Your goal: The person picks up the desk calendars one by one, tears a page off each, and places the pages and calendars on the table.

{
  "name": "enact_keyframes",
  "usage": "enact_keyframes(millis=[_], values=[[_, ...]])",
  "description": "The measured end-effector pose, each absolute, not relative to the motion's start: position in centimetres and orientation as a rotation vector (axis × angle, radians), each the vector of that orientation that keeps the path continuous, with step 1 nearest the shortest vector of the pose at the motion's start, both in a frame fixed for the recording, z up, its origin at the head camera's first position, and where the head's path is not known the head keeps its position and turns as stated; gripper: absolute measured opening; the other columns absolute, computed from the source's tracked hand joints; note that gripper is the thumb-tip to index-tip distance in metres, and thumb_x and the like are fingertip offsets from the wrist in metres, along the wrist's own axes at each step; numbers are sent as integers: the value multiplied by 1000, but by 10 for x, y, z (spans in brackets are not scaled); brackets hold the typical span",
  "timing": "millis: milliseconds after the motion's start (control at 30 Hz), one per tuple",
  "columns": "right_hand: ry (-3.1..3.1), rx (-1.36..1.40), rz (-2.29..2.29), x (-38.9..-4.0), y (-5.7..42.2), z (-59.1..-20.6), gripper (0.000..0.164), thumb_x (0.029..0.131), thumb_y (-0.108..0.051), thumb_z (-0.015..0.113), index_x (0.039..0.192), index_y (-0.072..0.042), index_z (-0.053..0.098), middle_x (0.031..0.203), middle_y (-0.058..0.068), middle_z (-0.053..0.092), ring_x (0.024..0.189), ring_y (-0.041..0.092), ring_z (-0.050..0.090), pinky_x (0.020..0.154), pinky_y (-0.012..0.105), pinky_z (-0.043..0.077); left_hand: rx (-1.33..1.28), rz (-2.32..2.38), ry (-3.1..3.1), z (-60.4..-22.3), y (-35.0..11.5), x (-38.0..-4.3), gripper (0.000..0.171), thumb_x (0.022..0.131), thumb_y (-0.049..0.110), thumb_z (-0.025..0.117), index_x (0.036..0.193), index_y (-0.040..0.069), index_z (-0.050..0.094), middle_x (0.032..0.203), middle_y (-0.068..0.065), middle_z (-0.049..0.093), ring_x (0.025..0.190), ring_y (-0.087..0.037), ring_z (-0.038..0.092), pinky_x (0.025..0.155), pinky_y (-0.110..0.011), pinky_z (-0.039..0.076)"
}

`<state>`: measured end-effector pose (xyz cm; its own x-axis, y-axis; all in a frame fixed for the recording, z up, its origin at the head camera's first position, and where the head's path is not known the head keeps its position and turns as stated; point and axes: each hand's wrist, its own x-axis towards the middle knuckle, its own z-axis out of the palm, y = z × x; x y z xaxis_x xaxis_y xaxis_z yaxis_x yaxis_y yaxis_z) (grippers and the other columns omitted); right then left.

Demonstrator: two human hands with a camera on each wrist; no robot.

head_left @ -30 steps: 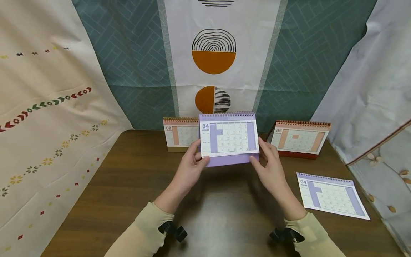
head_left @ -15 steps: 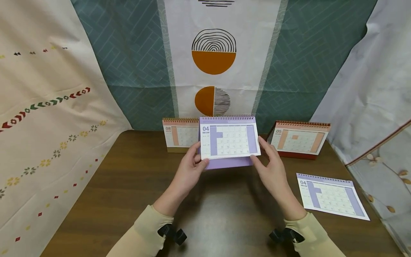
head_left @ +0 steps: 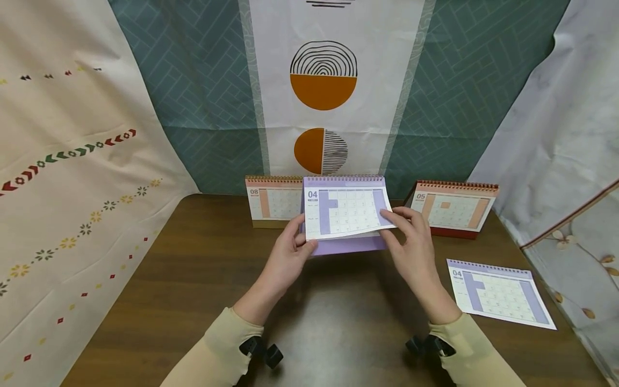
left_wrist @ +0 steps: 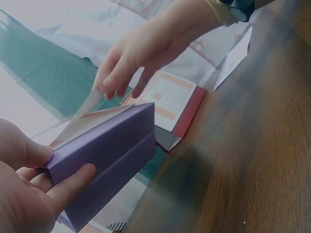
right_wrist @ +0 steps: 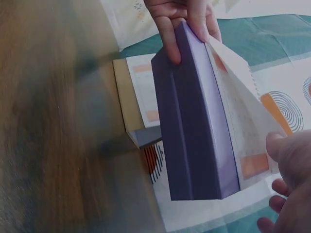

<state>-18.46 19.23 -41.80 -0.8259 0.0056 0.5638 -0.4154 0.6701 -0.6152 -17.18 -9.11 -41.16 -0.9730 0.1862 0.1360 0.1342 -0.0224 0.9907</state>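
A purple desk calendar (head_left: 345,246) is held up off the table, its front page (head_left: 350,212) reading 04. My left hand (head_left: 284,260) grips its lower left side, thumb on the front and fingers behind the base. My right hand (head_left: 411,250) pinches the lower right corner of that page, which bends up away from the base. In the right wrist view, an orange-printed page (right_wrist: 238,126) shows under the lifted one. Seen from the left wrist, the purple base (left_wrist: 104,155) is a folded stand, tilted in the left hand.
Behind on the left stands a calendar marked 08 (head_left: 275,207), partly covered by the purple one. A red-based calendar marked 05 (head_left: 454,209) stands at the back right. A loose 04 sheet (head_left: 503,295) lies on the brown table (head_left: 193,301) at right. Fabric (head_left: 208,97) hangs behind.
My right hand has moved from gripping the calendar's right side to pinching the page's lower right corner, lifting it from the base. The left hand keeps its hold.
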Motion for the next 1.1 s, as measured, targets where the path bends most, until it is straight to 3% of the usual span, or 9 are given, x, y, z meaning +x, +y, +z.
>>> enact_keyframes(millis=[167, 400, 700, 900, 1100], values=[[-2388, 307, 923, -188, 196, -416, 43, 95, -3, 86, 137, -10, 79, 149, 17, 58, 134, 42, 48, 98, 59, 45, 366, 2192, 2169, -412, -91, -173, 64, 108, -11, 59, 166, 3, 38, 134, -27, 72, 111, -26, 70, 86, -27, 58], [-2341, 513, 593, -185, 195, -413, 47, 88, -7, 94, 133, -7, 80, 139, 19, 64, 136, 45, 51, 109, 65, 44, 369, 2194, 2166, -414, -91, -173, 65, 108, -11, 58, 167, 2, 36, 133, -27, 74, 111, -26, 71, 91, -30, 58], [-2219, 733, 528, -182, 175, -403, 46, 88, -16, 94, 131, -10, 80, 127, 15, 73, 119, 39, 66, 115, 59, 43, 353, 2197, 2165, -414, -91, -173, 63, 108, -11, 58, 166, 3, 38, 131, -26, 74, 107, -24, 71, 87, -29, 58], [-2222, 778, 504, -177, 160, -395, 48, 89, -17, 93, 135, -13, 78, 129, 12, 74, 117, 35, 70, 99, 54, 58, 358, 2194, 2183, -415, -91, -171, 62, 108, -11, 59, 165, 2, 39, 129, -28, 74, 104, -24, 69, 83, -28, 56], [-2222, 829, 488, -176, 144, -387, 47, 92, -18, 92, 135, -12, 78, 127, 11, 74, 114, 33, 71, 91, 49, 62, 363, 2196, 2190, -414, -91, -170, 62, 108, -10, 59, 165, 3, 40, 130, -28, 74, 107, -27, 70, 84, -29, 57]])
